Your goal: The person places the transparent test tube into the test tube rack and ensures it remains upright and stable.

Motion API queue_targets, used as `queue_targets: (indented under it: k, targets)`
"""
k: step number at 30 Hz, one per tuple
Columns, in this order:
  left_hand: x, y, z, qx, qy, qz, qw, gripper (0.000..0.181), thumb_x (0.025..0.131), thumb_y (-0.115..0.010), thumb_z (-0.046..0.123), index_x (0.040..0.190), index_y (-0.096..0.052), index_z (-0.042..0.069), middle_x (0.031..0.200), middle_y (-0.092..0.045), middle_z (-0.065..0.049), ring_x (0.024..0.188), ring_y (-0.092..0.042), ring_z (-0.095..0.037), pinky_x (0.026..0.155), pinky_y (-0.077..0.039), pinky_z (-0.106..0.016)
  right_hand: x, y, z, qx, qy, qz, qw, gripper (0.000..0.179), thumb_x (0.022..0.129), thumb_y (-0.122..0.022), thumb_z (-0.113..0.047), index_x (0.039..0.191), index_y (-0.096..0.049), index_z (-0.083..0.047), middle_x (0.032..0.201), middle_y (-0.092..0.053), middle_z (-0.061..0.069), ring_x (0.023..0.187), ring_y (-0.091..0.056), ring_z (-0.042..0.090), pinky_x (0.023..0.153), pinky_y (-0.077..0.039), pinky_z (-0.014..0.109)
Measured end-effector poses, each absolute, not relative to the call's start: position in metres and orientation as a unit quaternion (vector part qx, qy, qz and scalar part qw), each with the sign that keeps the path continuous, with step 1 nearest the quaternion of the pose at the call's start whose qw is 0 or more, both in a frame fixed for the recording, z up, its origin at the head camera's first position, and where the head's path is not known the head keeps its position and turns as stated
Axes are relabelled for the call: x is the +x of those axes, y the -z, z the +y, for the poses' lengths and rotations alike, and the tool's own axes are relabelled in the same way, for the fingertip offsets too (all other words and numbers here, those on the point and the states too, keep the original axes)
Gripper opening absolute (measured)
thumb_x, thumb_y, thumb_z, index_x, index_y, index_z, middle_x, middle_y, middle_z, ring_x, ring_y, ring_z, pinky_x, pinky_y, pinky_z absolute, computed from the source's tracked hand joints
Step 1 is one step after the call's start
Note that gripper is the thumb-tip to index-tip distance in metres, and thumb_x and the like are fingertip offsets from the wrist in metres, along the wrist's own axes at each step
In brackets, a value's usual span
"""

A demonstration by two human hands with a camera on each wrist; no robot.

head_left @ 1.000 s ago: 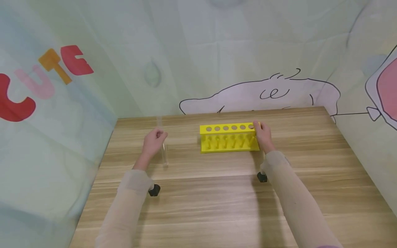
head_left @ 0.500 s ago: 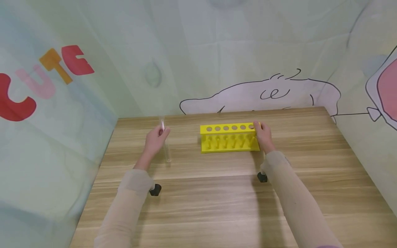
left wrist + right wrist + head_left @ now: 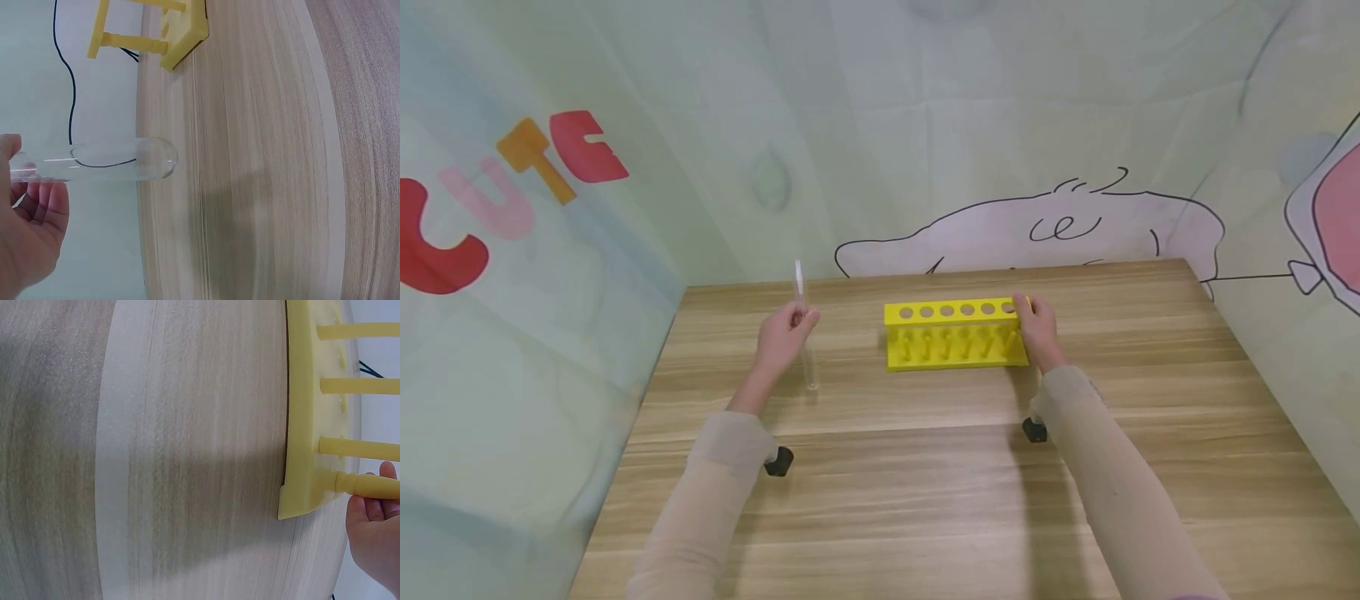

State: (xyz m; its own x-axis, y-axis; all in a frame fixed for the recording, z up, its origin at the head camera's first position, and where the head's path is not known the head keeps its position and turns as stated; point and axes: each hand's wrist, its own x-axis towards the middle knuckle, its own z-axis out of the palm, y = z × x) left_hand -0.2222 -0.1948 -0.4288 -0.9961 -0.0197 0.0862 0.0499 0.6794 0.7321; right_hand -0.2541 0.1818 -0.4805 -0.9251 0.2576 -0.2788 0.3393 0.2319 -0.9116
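A clear test tube (image 3: 809,367) stands upright in my left hand (image 3: 781,337), thumb and fingers pinching it about midway. Its rounded lower end (image 3: 161,159) points down over the wooden table in the left wrist view. To the right is a yellow test tube rack (image 3: 957,319) with a row of holes on top and upright pegs on its base. My right hand (image 3: 1037,332) grips the rack's right end. In the right wrist view the thumb and fingers wrap the end post (image 3: 369,485). No tube shows in the rack.
The wood-grain table (image 3: 910,500) reaches back to a pale printed curtain (image 3: 865,150). Black wrist-worn pieces (image 3: 778,461) hang below both sleeves. The rack stands to the right of the tube, with bare tabletop between them.
My left hand has moved slightly to the right and away from me, bringing the test tube more upright and closer to the rack. The right hand and rack have stayed in place.
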Motion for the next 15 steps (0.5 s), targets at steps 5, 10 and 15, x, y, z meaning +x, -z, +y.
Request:
queue_targets:
  k: [5,10,15]
  targets:
    - [-0.222,0.429,-0.192,-0.011,0.402,-0.915,0.04,0.029,0.089,-0.048,0.035,0.083,-0.049,0.006,0.074,-0.041,-0.004,0.068,-0.037,-0.018,0.057,-0.033,-0.027,-0.254,0.481,0.182,0.188,0.591,0.784,0.029,0.04,0.088,-0.036,-0.052,0.086,-0.043,-0.012,0.092,-0.038,0.001,0.087,-0.035,0.017,0.073,-0.031,0.025]
    - [-0.221,0.428,-0.188,-0.017,0.399,-0.916,0.041,0.029,0.09,-0.047,0.034,0.084,-0.049,0.006,0.075,-0.041,-0.005,0.069,-0.038,-0.018,0.058,-0.033,-0.028,-0.253,0.481,0.181,0.187,0.595,0.781,0.026,0.04,0.088,-0.037,-0.051,0.087,-0.044,-0.012,0.093,-0.039,0.001,0.088,-0.036,0.017,0.074,-0.031,0.025]
    - [-0.221,0.425,-0.183,-0.024,0.394,-0.918,0.042,0.029,0.09,-0.047,0.033,0.085,-0.05,0.005,0.077,-0.042,-0.006,0.072,-0.038,-0.019,0.06,-0.032,-0.028,-0.254,0.481,0.181,0.191,0.598,0.778,0.026,0.039,0.088,-0.037,-0.051,0.086,-0.044,-0.013,0.093,-0.039,0.0,0.087,-0.036,0.016,0.074,-0.032,0.024]
